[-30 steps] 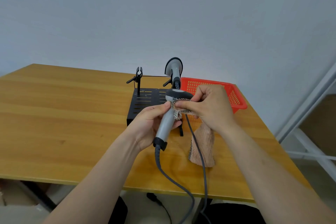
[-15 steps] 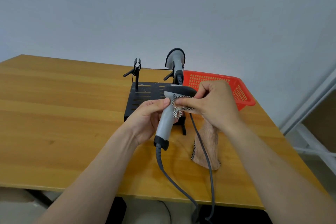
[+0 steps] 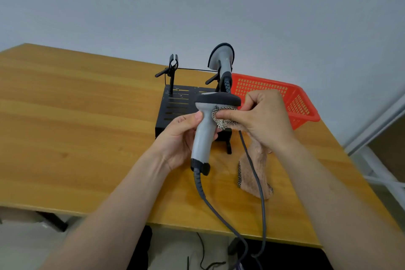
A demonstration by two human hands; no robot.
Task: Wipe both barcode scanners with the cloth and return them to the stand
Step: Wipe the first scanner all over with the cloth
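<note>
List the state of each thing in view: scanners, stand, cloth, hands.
Held scanner: off the stand, cloth pressed under its head.
Second scanner: upright in the stand, right side.
Left clip: holds nothing.
Cloth: bunched at the top, the rest hanging toward the table.
Left hand: grips the held scanner's handle.
Right hand: pinches the cloth.
Red basket: upright, right of the stand.

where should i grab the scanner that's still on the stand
Take the mounted scanner by its grey neck, just under the flared head and above the stand clip. It stands upright, head up, so probably come from its left: the red basket sits close on its right.
</note>
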